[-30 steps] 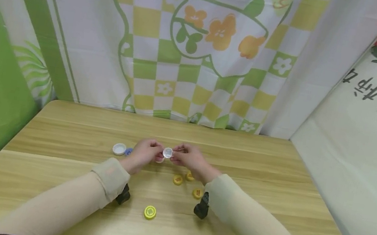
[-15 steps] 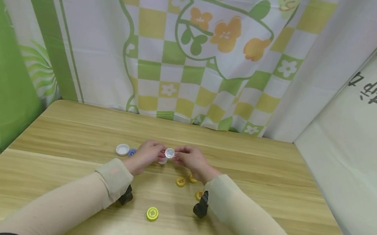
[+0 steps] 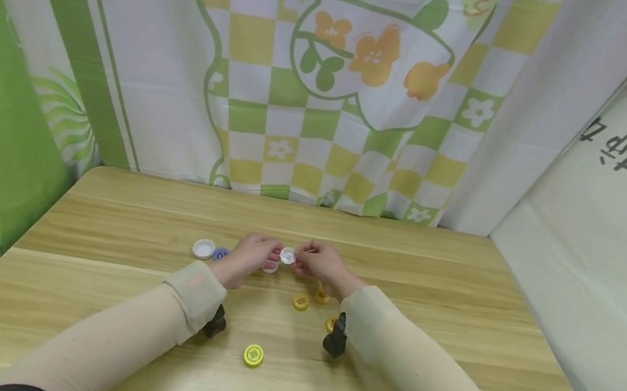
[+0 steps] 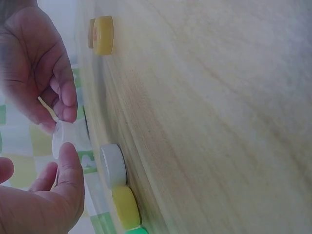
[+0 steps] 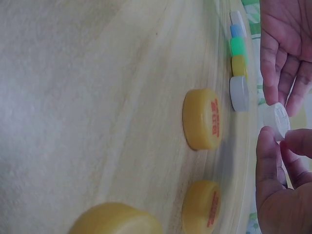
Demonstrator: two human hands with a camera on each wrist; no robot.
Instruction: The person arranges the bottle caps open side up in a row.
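Observation:
A small white cap (image 3: 287, 256) is held just above the wooden table (image 3: 457, 300), between both hands at its middle. My left hand (image 3: 274, 256) pinches its left side, and the thumb shows beside the cap (image 4: 58, 139) in the left wrist view. From the other side my right hand (image 3: 299, 261) pinches it, with thumb and finger closed on the cap (image 5: 277, 121) in the right wrist view. Another white cap (image 3: 271, 269) lies on the table right under the hands.
A white cap (image 3: 203, 248) and a blue cap (image 3: 220, 253) lie left of the hands. Three yellow caps (image 3: 300, 302) sit near my right wrist, and a yellow-green one (image 3: 254, 355) lies nearer me. Printed curtains close off the back and both sides.
Both hands stay on the white cap, which has shifted slightly to the right between the fingertips. The caps on the table have not moved.

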